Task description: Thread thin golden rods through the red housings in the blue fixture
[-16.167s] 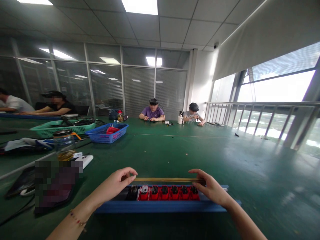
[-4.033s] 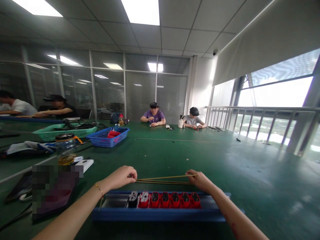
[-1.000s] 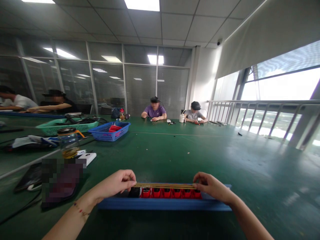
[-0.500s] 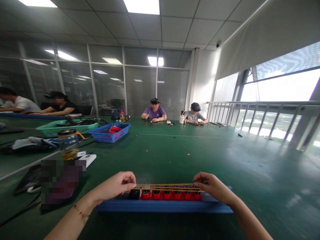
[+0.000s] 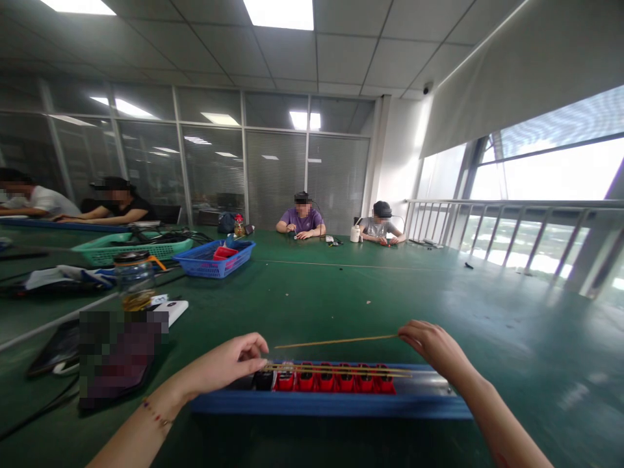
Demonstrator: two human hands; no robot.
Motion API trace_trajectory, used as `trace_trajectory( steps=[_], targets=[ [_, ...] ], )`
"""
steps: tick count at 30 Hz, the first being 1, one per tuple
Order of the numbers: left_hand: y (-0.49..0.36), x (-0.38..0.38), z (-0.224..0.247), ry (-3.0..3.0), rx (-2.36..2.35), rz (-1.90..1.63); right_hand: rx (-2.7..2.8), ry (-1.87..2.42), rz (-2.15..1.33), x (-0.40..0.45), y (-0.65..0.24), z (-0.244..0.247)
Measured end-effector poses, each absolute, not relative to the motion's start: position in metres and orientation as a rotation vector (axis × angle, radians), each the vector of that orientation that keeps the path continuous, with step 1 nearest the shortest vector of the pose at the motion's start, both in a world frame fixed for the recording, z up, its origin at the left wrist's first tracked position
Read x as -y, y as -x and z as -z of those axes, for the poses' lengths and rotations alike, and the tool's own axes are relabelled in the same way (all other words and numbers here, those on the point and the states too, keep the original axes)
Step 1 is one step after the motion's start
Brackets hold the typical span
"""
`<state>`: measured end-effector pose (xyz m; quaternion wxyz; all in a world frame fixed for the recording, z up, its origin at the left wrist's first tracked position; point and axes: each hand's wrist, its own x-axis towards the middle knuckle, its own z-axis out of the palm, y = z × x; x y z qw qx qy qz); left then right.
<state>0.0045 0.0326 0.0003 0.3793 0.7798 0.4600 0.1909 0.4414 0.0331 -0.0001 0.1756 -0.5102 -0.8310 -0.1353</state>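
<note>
Pinched at one end by my right hand (image 5: 431, 348), a thin yellow-brown stick (image 5: 336, 341) slants leftward above the far side of a long blue-edged tray (image 5: 331, 406). My left hand (image 5: 244, 361) is closed at the left ends of a few similar thin sticks (image 5: 351, 370), which lie across the tops of the red boxes. Several small red boxes (image 5: 326, 382) with dark insides stand in a row along the tray's middle. A black box (image 5: 264, 381) sits at the row's left end, partly behind my left fingers.
To the left are a dark red pouch (image 5: 121, 364), a white device (image 5: 176, 312) and a glass jar (image 5: 135, 283). Farther back stand a blue basket (image 5: 212, 263) and a green basket (image 5: 131, 250) full of cables. Other people sit around the green table (image 5: 331, 299).
My right hand has moved up and to the right, lifting one stick away from the others. My left hand has stayed almost in place at the remaining sticks' ends.
</note>
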Motion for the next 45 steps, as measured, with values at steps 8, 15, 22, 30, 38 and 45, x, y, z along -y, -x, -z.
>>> trace_trajectory(
  steps=[8,15,22,30,38,45],
  targets=[
    [-0.007,-0.03,-0.008,-2.137,-1.231,-0.431,2.461,1.6,0.177,-0.068,-0.428,0.019],
    [-0.009,-0.029,-0.012,-2.19,-1.309,-0.435,2.53,1.573,0.034,-0.095,-0.399,0.038],
    [-0.014,-0.026,-0.024,-2.251,-1.324,-0.367,2.527,1.506,-0.08,-0.096,-0.398,0.046],
    [-0.017,-0.019,-0.042,-2.604,-1.403,-0.451,2.484,1.464,-0.169,-0.094,-0.397,0.045],
    [-0.005,-0.039,-0.059,-2.602,-1.51,-0.559,2.378,1.466,-0.302,-0.098,-0.401,0.05],
    [-0.011,-0.075,-0.025,-2.484,-1.438,-0.337,2.25,1.545,-0.425,-0.106,-0.411,0.055]
  ],
)
